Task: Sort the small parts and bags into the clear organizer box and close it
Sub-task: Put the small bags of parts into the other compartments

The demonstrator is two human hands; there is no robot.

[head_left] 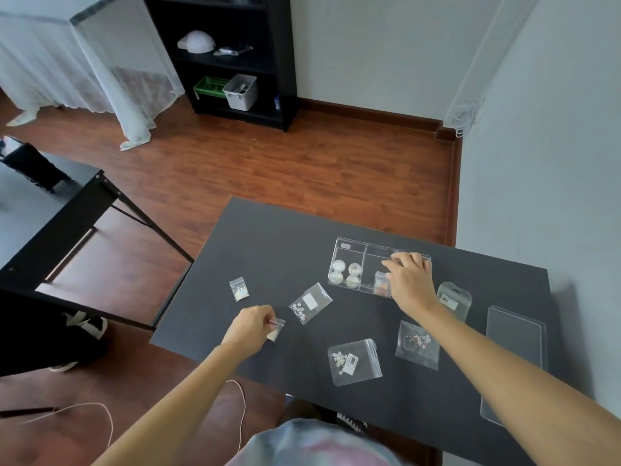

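The clear organizer box [349, 245] lies open on the dark table, with several small white round jars [346, 274] in its left compartment. My right hand [408, 280] reaches over the box's right part, fingers spread, touching a small bag [381, 280] standing in the middle compartment. My left hand [252, 326] pinches a tiny zip bag [276, 329] at the table's left. Loose zip bags lie around: one far left [239, 290], one with white flowers [311, 303], a larger one near me [354, 361], and one with coloured bits [417, 344].
A hang-tab packet [453, 299] lies right of the box. The clear flat lid [514, 361] rests at the table's right side. The table [268, 250] has its near-left edge beside my left wrist. A black desk frame [84, 223] stands left, a shelf behind.
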